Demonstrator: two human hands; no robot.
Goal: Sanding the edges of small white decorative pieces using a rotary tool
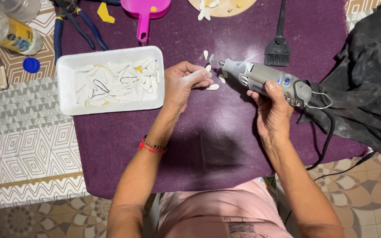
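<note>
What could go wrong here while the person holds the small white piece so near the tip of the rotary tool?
1. The left hand pinches a small white piece right beside the rotary tool tip, so a slip might nick the fingertips.
2. The power cord trails off the table edge and may snag, jerking the right hand.
3. Loose white pieces on the purple cloth could be flicked away.
</note>
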